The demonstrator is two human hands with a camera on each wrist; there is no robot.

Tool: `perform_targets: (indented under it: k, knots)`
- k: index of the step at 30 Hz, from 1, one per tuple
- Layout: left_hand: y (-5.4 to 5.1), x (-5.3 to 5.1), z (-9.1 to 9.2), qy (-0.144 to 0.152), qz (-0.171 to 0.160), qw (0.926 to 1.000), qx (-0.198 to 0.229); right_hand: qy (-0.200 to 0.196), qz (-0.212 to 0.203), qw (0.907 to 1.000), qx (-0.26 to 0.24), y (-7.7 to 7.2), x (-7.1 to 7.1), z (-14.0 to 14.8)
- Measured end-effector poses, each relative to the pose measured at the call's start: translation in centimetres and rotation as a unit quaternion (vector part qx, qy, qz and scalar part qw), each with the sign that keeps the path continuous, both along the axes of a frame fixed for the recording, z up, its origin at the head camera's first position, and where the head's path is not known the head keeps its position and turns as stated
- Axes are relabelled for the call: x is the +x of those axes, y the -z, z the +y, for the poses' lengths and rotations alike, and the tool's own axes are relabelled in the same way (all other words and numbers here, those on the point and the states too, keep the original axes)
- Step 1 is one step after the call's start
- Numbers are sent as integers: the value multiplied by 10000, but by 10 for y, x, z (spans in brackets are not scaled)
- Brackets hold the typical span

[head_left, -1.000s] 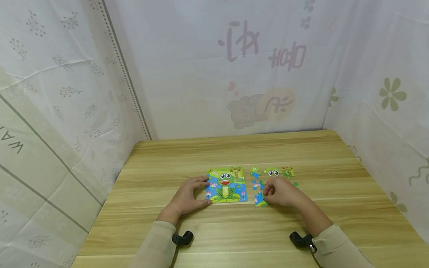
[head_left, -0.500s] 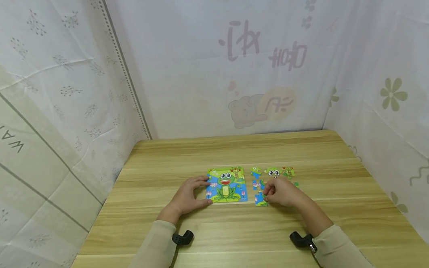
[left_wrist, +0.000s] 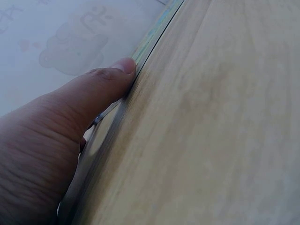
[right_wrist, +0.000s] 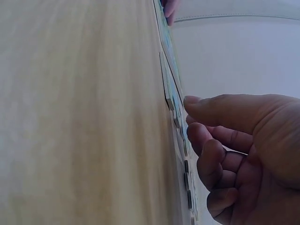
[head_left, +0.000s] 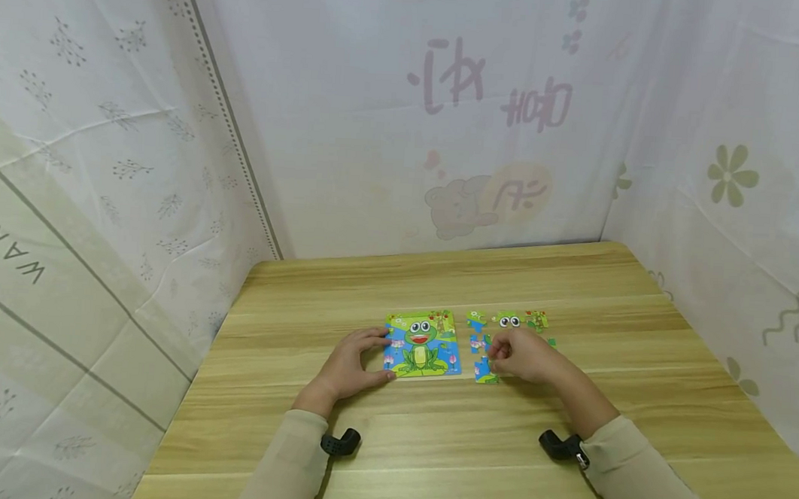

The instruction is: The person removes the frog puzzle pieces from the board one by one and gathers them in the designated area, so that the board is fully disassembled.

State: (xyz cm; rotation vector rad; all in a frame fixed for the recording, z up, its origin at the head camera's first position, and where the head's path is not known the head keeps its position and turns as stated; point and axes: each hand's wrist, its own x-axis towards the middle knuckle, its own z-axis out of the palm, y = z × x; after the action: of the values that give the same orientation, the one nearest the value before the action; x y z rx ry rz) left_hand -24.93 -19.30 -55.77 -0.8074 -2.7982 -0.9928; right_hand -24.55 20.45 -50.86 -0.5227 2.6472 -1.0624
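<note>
A square frog puzzle (head_left: 421,345) lies flat on the wooden table. My left hand (head_left: 346,363) rests at its left side, fingers on the left edge and thumb near the lower left corner; the left wrist view has that thumb (left_wrist: 105,86) against the edge. Right of it, loose puzzle pieces with the same frog picture lie in a partial layout. My right hand (head_left: 526,358) is over them, thumb and curled fingers pinching down at a piece beside the lower left piece (head_left: 483,371). The hand hides most of that piece. In the right wrist view the thumb (right_wrist: 225,110) is close to the pieces' edges.
Further loose pieces sit beyond my right hand: an upper left piece (head_left: 477,319), one with the frog's eyes (head_left: 509,321) and one with a tree (head_left: 537,319). Patterned white curtains (head_left: 379,128) stand behind the table (head_left: 375,452) and along both sides.
My right hand shifts only very slightly, its fingertips still down among the pieces. The lower left piece moves a tiny bit away from me. My left hand stays in place.
</note>
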Motion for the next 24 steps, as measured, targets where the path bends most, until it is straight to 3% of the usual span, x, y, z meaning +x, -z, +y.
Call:
perform_targets:
  k: [24]
  knots:
    - [-1, 1, 1, -21, 26, 10000, 6, -597, 153, 9980, 157, -14, -11, -55]
